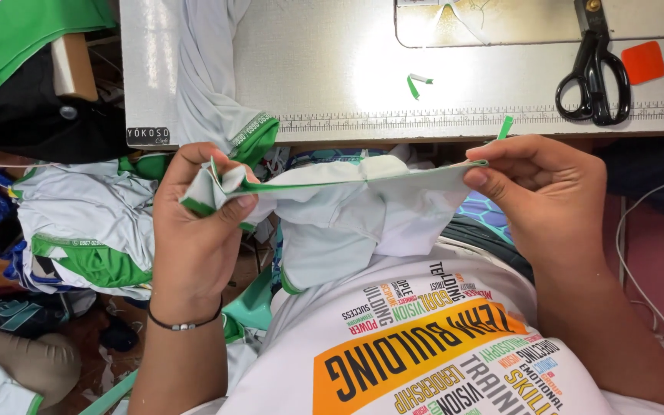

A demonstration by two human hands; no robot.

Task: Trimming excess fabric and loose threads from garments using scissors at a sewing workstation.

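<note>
Hands are stretching a white garment piece (363,207) with green edging: I'm seeing left hand (194,223) pinching the bunched end, right hand (547,192) pinching the other. Black scissors (595,73) are lying on the sewing table (332,84) beyond, garment pile (78,230) sitting left.

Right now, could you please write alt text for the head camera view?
Two hands stretch a pale grey garment piece with green trim taut between them, left hand and right hand pinching its ends. Beyond lies a sewing table with black scissors.
</note>
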